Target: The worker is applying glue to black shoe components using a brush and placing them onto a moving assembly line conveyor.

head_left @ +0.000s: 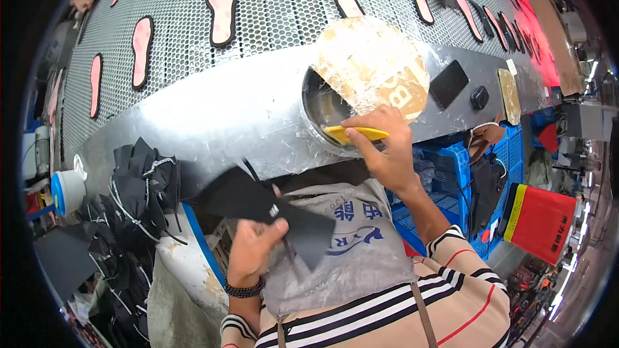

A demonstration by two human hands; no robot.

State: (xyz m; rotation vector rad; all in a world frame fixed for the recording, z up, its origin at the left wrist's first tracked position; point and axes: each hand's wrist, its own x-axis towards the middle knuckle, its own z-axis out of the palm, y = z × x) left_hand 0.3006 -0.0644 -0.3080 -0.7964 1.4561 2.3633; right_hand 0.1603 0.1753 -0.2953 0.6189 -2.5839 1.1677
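Observation:
My left hand [253, 248] pinches a black sheet-like piece [284, 216], which looks like a shoe upper, above my lap. The piece is blurred, with a small white mark near its middle. Over at the metal pot [311, 104], my right hand [385, 145] is closed round a yellow-handled tool [356, 133] at the near rim. The tool's working end is hidden, so I cannot tell its kind. A round brown cardboard lid [380, 58] covers much of the pot, leaving its left side uncovered; the contents are hard to make out.
Pink insoles with black borders [222, 9] lie across the mesh conveyor [180, 32] beyond the metal ledge [193, 100]. Black pieces with cords [145, 174] hang in a heap at left. At right are a black phone [449, 84] and blue crates [445, 174].

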